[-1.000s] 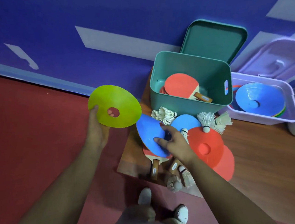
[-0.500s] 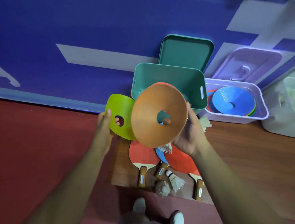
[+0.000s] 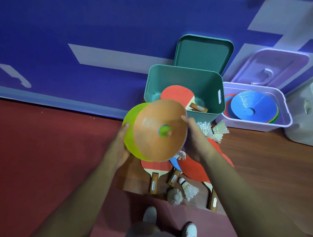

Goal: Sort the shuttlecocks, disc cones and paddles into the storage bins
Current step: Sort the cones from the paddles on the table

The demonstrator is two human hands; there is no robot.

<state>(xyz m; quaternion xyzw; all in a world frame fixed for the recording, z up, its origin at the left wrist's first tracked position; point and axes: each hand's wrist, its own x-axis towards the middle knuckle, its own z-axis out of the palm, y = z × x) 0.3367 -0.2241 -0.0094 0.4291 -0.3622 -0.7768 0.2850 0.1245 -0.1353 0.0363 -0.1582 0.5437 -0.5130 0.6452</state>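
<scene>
Hands grip stacked orange cone and green cone above wooden board, red floor, blue wall.

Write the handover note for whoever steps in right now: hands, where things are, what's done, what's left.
Left hand: holds the green cone by its left edge.
Right hand: holds the orange cone by its right edge, overlapping the green one.
Done: one paddle lies in the green bin; a blue cone tops a stack in the lilac bin.
Left: both held cones go to the lilac bin. On the wooden floor remain three paddles, a blue cone partly hidden under them, and shuttlecocks, some by the green bin, two near the handles. The white bin on the far right seems to hold shuttlecocks.
</scene>
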